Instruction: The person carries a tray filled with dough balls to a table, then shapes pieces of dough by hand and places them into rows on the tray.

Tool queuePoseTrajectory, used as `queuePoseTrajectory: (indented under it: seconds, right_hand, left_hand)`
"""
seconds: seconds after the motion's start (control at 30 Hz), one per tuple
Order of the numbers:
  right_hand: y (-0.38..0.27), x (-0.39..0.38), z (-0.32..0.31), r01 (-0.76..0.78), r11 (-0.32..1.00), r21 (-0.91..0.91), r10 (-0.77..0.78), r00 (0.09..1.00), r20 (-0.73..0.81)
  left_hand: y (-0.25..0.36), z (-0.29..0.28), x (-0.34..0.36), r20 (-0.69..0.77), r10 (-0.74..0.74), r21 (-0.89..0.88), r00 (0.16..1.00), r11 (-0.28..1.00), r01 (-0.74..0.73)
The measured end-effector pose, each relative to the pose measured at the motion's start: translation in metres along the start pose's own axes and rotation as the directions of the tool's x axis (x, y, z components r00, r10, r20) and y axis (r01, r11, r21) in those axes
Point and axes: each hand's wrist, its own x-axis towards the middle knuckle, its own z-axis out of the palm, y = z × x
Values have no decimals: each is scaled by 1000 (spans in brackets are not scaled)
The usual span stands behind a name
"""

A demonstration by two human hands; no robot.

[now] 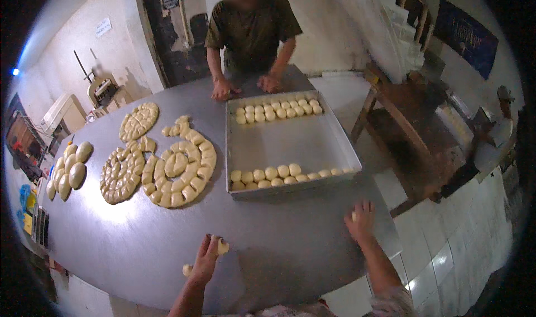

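Note:
My left hand (pixel 205 259) is closed round pale dough on the near part of the metal table. One lump of dough (pixel 223 246) shows beyond its fingertips and a smaller bit (pixel 187 270) by its left side; whether they join beneath the palm is hidden. Farther right, near the table's edge, my right hand (pixel 363 221) curls over a small dough piece (pixel 353 216), mostly covered by the fingers. Between and beyond my hands stands a large metal tray (pixel 290 141). Small dough balls (pixel 279 111) line its far side in two rows, and more balls (pixel 271 173) line its near side.
Coils of cut dough (pixel 178 174) lie left of the tray on the table (pixel 268 222). Several smooth oval dough pieces (pixel 70 169) sit at the far left. Across the table a person (pixel 251 32) rests both hands near the tray. A wooden bench (pixel 407 127) stands at the right.

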Motion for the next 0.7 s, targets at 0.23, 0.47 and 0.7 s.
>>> queuePoseTrajectory:
  seconds: [0.23,0.47,0.7]
  right_hand:
    - [-27,5,13,155,850,504,-199,980,34]
    - [-12,17,11,142,968,206,-154,987,42]
    - [7,89,-49,-364,474,801,173,931,321]
  left_hand:
    - [15,32,-11,76,71,178,995,981,-83]
    - [21,63,-28,132,54,-40,990,998,-49]
    - [7,20,-38,-169,53,54,984,998,-44]
